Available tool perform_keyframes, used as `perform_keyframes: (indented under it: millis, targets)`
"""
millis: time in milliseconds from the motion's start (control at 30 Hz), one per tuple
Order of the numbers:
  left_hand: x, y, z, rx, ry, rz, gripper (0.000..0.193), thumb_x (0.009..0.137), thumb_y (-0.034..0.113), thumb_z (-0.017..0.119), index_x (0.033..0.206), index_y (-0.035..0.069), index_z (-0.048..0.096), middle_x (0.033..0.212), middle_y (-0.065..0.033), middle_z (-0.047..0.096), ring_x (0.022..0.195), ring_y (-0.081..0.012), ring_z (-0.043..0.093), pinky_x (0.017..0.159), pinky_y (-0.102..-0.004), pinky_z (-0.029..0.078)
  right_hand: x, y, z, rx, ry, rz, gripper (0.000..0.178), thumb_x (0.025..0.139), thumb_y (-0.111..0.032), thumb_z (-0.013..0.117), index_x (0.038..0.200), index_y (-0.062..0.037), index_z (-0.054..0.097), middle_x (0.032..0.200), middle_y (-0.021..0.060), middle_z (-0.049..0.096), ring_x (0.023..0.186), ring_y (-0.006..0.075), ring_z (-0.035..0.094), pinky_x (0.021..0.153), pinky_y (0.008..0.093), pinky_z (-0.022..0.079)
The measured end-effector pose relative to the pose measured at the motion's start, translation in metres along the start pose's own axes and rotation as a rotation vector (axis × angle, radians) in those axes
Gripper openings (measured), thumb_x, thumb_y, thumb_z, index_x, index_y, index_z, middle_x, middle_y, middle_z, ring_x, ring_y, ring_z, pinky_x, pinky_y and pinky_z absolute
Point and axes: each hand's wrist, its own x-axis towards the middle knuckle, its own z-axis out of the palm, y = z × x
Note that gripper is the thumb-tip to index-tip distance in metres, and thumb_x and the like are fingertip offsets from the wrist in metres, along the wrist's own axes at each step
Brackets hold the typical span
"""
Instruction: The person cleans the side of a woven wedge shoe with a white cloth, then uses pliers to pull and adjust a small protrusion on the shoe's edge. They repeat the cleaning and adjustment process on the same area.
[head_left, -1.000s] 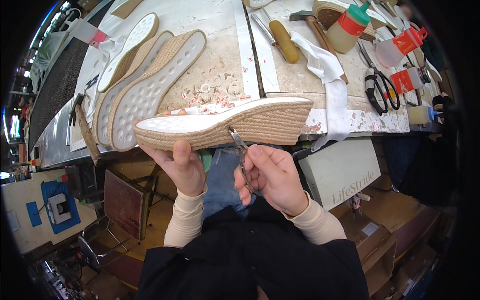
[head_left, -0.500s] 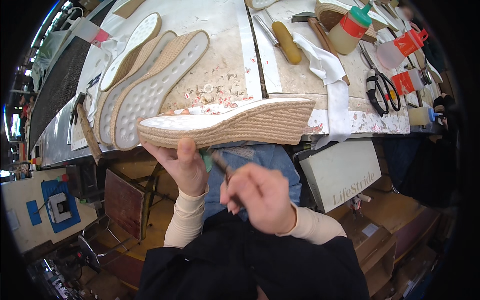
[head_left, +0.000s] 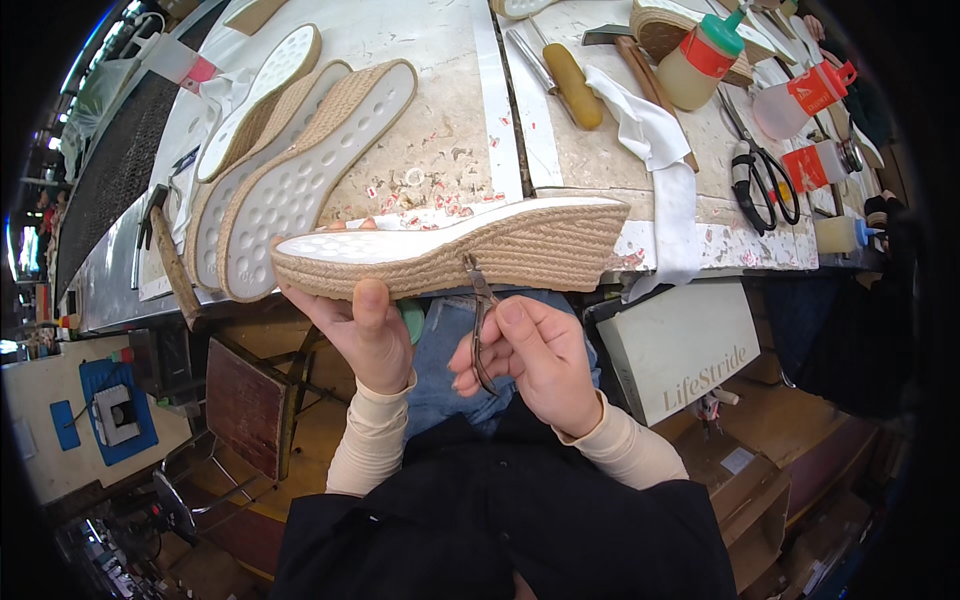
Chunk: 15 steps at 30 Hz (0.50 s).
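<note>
My left hand grips the toe end of a wedge shoe sole with braided tan sides and a white top. The thumb presses on its near side, and a few fingertips show over the far edge. The sole is held level, heel to the right, at the front of the workbench. In my right hand is a pair of small metal nippers, pinched between thumb and fingers. Their jaws meet the braided side near mid-sole; whether they grip a strand is too small to tell.
More wedge soles lie at the left, near a hammer. Rightward are a yellow-handled tool, a white cloth, black-handled scissors and a green-capped bottle. A pale box sits below the bench edge.
My right hand has moved slightly right, and the nippers have swung up to the sole's braided side. My left hand and the sole have hardly moved.
</note>
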Motion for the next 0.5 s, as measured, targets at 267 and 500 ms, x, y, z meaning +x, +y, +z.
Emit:
perform_keyframes:
  millis: [267,500]
  targets:
    - [-0.001,-0.001,-0.001,-0.017,-0.002,-0.001,0.078,0.091,0.027,0.062,0.15,0.015,0.012,0.14,-0.0203,0.038,0.128,-0.0353,0.045,0.108,-0.0488,0.037,0.003,0.006,0.001,0.13,-0.02,0.009,0.032,0.105,-0.028,0.039,0.089,-0.0017,0.048,0.078,0.0176,0.064,0.059,0.0196,0.063,0.053,0.0286,0.054]
    - [-0.001,-0.001,0.001,-0.002,0.015,0.008,0.078,0.091,0.024,0.063,0.15,0.013,0.012,0.139,-0.0208,0.039,0.126,-0.0353,0.046,0.107,-0.0485,0.038,0.002,0.014,0.01,-0.342,0.094,-0.224,0.029,0.104,-0.021,0.041,0.084,-0.001,0.048,0.074,0.0104,0.063,0.054,0.0108,0.056,0.048,0.022,0.046]
